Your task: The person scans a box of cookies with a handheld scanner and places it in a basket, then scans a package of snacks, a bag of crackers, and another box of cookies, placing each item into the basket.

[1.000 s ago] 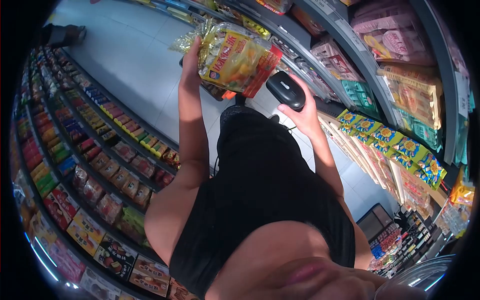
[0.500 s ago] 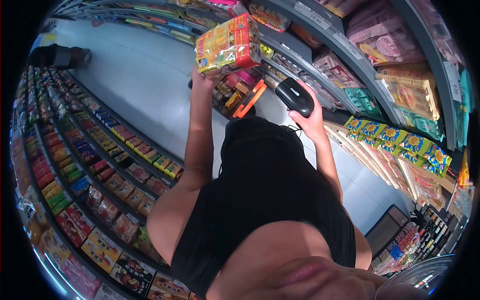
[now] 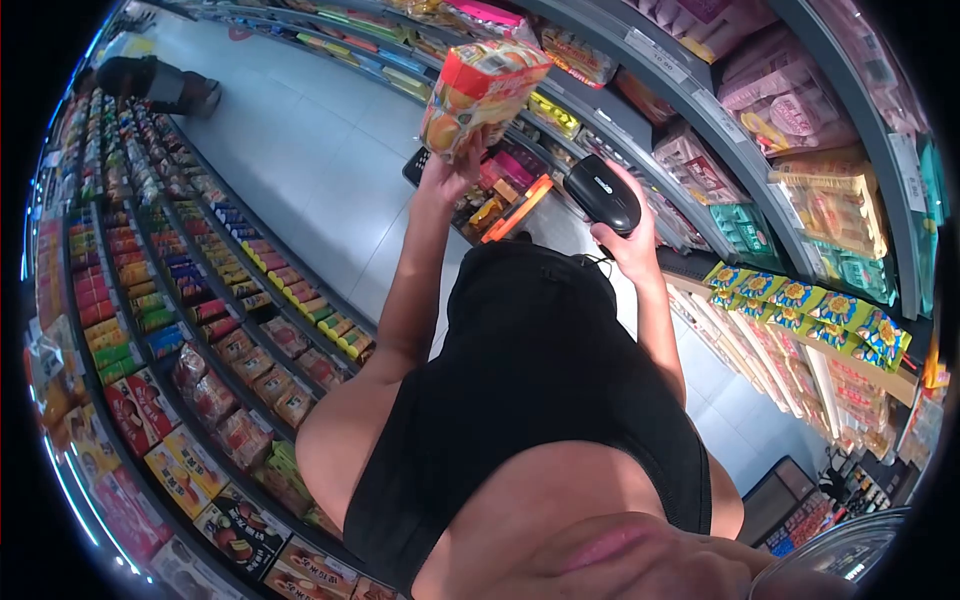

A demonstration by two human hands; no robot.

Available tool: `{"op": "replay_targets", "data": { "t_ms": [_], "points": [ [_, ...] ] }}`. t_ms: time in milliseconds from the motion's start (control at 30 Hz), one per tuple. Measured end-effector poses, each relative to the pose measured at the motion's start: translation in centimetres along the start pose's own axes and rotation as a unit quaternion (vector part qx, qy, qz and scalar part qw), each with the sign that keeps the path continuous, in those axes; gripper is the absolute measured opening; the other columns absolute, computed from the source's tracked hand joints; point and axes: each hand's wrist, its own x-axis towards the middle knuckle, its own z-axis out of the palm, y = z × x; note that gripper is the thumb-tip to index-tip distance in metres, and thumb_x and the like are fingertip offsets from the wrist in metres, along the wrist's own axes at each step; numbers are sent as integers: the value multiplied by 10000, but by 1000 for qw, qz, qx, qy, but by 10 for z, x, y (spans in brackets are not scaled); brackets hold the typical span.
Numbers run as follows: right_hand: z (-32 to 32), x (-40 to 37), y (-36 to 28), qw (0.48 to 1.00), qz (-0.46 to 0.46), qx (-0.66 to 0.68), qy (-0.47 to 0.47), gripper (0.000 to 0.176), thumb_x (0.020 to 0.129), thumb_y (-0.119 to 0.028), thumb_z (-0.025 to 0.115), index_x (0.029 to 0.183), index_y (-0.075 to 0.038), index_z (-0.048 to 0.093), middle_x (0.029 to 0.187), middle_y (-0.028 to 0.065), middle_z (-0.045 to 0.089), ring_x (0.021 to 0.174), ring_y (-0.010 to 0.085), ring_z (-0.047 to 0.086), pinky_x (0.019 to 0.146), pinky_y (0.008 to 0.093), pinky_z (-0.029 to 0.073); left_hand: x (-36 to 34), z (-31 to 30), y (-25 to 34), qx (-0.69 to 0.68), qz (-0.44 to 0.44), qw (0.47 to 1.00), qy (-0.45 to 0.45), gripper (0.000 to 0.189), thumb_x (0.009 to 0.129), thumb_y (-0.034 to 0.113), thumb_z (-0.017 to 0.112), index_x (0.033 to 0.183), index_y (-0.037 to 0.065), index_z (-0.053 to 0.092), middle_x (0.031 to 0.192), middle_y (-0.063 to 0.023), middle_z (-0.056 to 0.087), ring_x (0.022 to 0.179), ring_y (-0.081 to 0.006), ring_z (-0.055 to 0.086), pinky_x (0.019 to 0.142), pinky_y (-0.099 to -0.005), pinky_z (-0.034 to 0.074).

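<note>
My left hand (image 3: pixel 458 178) grips a red, yellow and white plastic snack package (image 3: pixel 485 95) from below, at the top middle of the head view. One printed side and the red-edged end of the package face up. A black handheld barcode scanner (image 3: pixel 602 195) sits in my right hand (image 3: pixel 635 235), its rounded head pointing up and left toward the shelf side. My fingers are wrapped round its body and partly hidden by it. Package and scanner are held apart. Beneath them on the floor is a dark shopping basket (image 3: pixel 418 166) with an orange handle (image 3: pixel 520 208) and several packages inside.
Close on the right stands a grey shelf (image 3: pixel 690 95) with pink, cream and teal snack packs. Green-yellow packets (image 3: pixel 800 300) hang below it. Tiered shelves of snacks (image 3: pixel 200 300) line the left. A person in dark clothing (image 3: pixel 155 85) is farther down the tiled aisle (image 3: pixel 300 130).
The package in my left hand has moved right and turned, showing a different side. The scanner has shifted slightly right and down in view. The person down the aisle also appears farther right.
</note>
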Motion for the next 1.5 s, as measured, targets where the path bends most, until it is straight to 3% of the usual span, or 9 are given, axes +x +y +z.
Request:
{"op": "replay_targets", "data": {
  "t_ms": [433, 500, 633, 700, 833, 1000, 1267, 1367, 1500],
  "points": [
    [-27, -38, -6, 1000, -2, 20, 4, 927, 711, -25, 870, 1539, 2, 456, 1510, 135, 560, 1410, 230, 520, 1193, 371, 371, -4, 0, -105, 83, -35, 987, 129, 430, 984, 342, 624, 1242, -1, 603, 911, -100, 695, 736, -189, 689, 707, -278, 632],
    [-44, -50, 1, 1000, -26, -16, -5, 936, 757, -143, 867, 1561, 12, 413, 1455, 134, 582, 1139, 200, 633, 988, 340, 497, 5, -5, -124, 95, -28, 987, 123, 408, 981, 313, 623, 1242, -1, 597, 858, -93, 636, 660, -163, 629, 675, -255, 618],
    [-74, -70, -1, 999, -34, -36, -23, 987, 767, -222, 891, 1573, 26, 380, 1390, 134, 611, 983, 179, 686, 860, 307, 559, 21, -59, -134, 72, -100, 992, 10, 419, 1009, 364, 601, 1233, 10, 632, 924, -125, 654, 699, -198, 645, 872, -432, 616],
    [-83, -80, -10, 999, -30, -10, -26, 1001, 751, -221, 905, 1569, 32, 385, 1407, 142, 596, 1070, 194, 644, 926, 320, 511, 25, -65, -150, 71, -95, 993, 12, 409, 1017, 369, 586, 1221, 17, 628, 878, -105, 635, 673, -184, 625, 920, -473, 604],
    [-101, -102, -22, 998, -17, 48, -34, 1021, 733, -228, 937, 1557, 48, 400, 1527, 166, 518, 1425, 249, 497, 1206, 377, 341, 28, -62, -175, 79, -127, 988, -46, 335, 1015, 359, 582, 1154, 56, 615, 797, -35, 558, 631, -121, 546, 735, -366, 565],
    [-121, -134, -34, 996, 4, 49, -75, 1068, 735, -254, 954, 1579, 37, 368, 1544, 170, 499, 1435, 243, 484, 1206, 376, 340, 18, -70, -217, 111, -79, 991, 4, 273, 999, 361, 593, 1072, 98, 594, 770, 15, 517, 627, -80, 491, 573, -271, 394],
    [-148, -178, -82, 987, -66, 28, -145, 1092, 744, -178, 969, 1609, 1, 326, 1569, 160, 475, 1452, 227, 465, 1207, 370, 351, -3, -93, -279, 275, -76, 954, 90, 300, 982, 431, 654, 1116, 163, 648, 745, 91, 526, 577, -41, 459, 533, -234, 356],
    [-152, -193, -70, 986, -55, 59, -144, 1101, 736, -219, 977, 1602, 6, 335, 1575, 164, 467, 1453, 230, 463, 1208, 372, 350, -14, -95, -310, 325, -6, 942, 86, 623, 1063, 476, 521, 1544, 83, 472, 1498, -165, 559, 1283, -260, 594, 1062, -406, 514],
    [-168, -218, -55, 980, -54, 80, -173, 1119, 725, -277, 984, 1594, 16, 342, 1582, 169, 455, 1456, 242, 462, 1211, 382, 348, -44, -66, -352, 369, 38, 929, 12, 614, 1077, 439, 490, 1570, 77, 430, 1567, -170, 501, 1413, -299, 522, 1179, -449, 445]
  ]
}}
